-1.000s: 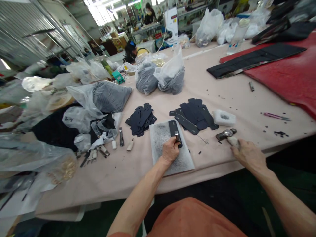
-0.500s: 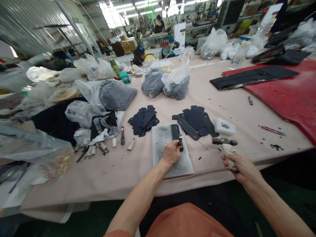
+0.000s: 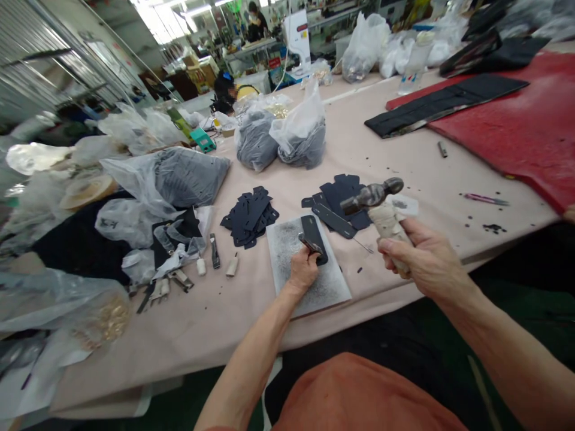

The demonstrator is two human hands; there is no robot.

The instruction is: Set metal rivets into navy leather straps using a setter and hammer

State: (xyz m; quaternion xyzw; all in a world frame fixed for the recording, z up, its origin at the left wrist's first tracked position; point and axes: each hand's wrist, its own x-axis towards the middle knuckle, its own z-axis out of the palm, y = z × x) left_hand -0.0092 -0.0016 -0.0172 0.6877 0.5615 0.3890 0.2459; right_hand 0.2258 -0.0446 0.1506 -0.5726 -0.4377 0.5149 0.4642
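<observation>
My left hand (image 3: 304, 269) is closed around a metal hole punch (image 3: 309, 242), which leans to the left over a dark strap-like piece (image 3: 313, 230). That piece lies on a white board (image 3: 287, 281) speckled with black marks. In my right hand (image 3: 422, 254) is a hammer (image 3: 375, 194), gripped by its pale wrapped handle, its head raised above the table. Beyond the board sit two piles of dark cut pieces, a left pile (image 3: 250, 215) and a right pile (image 3: 336, 200). The hammer partly hides the right pile and a white block (image 3: 406, 205).
Plastic bags of dark pieces (image 3: 300, 143) stand farther back. Several hand tools (image 3: 214, 251) lie at the left, and a bag of gold-coloured parts (image 3: 105, 320) is nearby. A red sheet (image 3: 503, 126) covers the right. A pen (image 3: 485, 199) and black scraps lie near it.
My right hand has lifted the hammer higher and to the left. The punch in my left hand has gone from upright to tilted. The whole view has shifted slightly.
</observation>
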